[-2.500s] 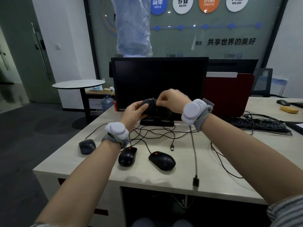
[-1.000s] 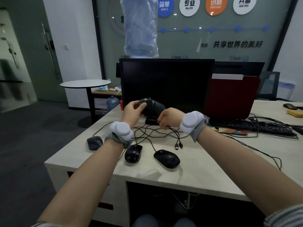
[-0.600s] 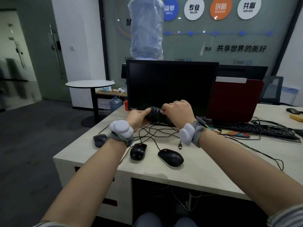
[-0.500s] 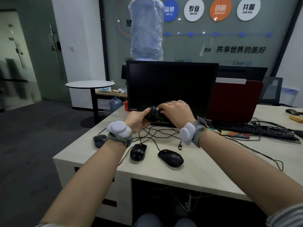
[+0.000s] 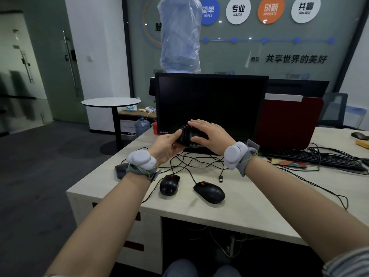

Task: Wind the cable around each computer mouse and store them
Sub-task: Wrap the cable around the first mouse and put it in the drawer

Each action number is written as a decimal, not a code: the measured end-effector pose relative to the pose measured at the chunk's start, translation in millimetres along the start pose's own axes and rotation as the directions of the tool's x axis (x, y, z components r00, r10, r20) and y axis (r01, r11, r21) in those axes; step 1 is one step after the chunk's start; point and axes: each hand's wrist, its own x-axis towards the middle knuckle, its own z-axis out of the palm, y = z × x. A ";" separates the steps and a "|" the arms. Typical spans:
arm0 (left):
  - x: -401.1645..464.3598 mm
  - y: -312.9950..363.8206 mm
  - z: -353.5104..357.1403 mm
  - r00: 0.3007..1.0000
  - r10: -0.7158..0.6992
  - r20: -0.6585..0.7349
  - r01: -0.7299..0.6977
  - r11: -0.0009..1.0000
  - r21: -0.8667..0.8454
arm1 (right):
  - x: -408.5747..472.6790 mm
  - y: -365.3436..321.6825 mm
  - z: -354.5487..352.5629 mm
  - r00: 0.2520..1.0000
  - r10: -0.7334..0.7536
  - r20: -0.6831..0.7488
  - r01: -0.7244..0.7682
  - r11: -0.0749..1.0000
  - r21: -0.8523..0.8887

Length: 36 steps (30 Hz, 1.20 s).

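Head view: held above the far side of a pale desk, in front of a dark monitor, a black mouse with its cable wound in coils around the body. Left hand clasped around the mouse's left end from below; right hand laid over the other end, fingers stretched flat and thumb pressed against the side. Grey bands with white pods on both wrists. On the desktop nearer the camera, two more black mice side by side, a tangle of loose black cables behind them and a USB plug lying free. A grey mouse near the left edge, partly hidden by the left wrist. To the right, a red divider panel and a black keyboard. Beyond the desk, a small round table, a glass door, and a wall with coloured round signs.
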 end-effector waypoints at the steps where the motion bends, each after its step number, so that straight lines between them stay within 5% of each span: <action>1: -2.3 0.9 -0.3 1.000 0.007 0.027 -0.008 0.999 0.035 | 0.0 0.6 -1.1 1.000 0.019 0.014 -0.019 0.999 0.049; 9: -25.5 12.5 -3.2 0.982 0.100 0.161 -0.159 0.899 0.409 | -7.3 -7.3 -1.9 0.962 0.127 0.241 -0.212 0.904 0.370; 14: -52.7 18.1 -18.0 0.978 0.119 0.171 -0.195 0.811 0.552 | -15.2 -27.4 20.6 0.930 0.130 0.345 -0.337 0.677 0.654; 21: -97.3 11.5 -62.1 0.994 0.103 0.040 -0.097 0.637 0.765 | -17.8 -77.2 73.4 0.896 0.083 0.437 -0.428 0.433 0.794; 25: -131.5 -2.3 -98.4 0.979 0.109 -0.170 0.034 0.741 0.671 | -17.4 -120.4 114.3 0.903 0.060 0.425 -0.415 0.372 0.830; 30: -172.3 -27.6 -160.4 0.762 0.021 -0.648 0.218 0.933 0.286 | -12.2 -172.8 164.9 0.918 0.077 0.389 -0.393 0.314 0.864; 36: -175.4 -62.3 -176.7 0.678 -0.289 -0.675 0.196 0.957 -0.213 | -6.8 -186.8 189.6 0.909 0.156 0.386 -0.413 0.211 0.886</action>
